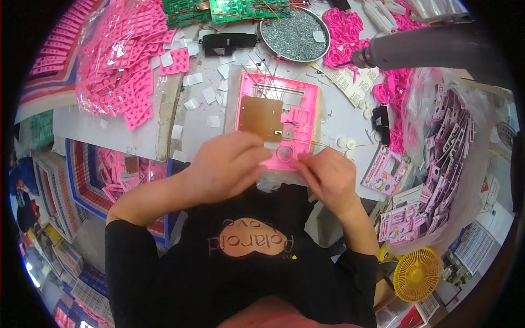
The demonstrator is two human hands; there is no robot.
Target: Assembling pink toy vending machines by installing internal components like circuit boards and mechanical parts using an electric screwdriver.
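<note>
In front of me lies a pink plastic housing (310,112), its inner side facing up. A brown circuit board (261,116) sits in its left part, with thin wires rising from the far end. A round pink ring (285,152) is at the near edge of the housing. My left hand (227,164) reaches over the near left corner, fingers curled and tips beside the ring. My right hand (331,177) is at the near right corner, thumb and forefinger pinched close to the ring. Whatever either set of fingertips holds is too small or hidden to make out.
A round tray of screws (295,35) stands beyond the housing, near green circuit boards (249,10). A grey power screwdriver (415,48) hangs at upper right. Bagged pink parts (117,60) lie left; a bag of printed panels (437,169) stands right. White paper pieces (209,95) are scattered about.
</note>
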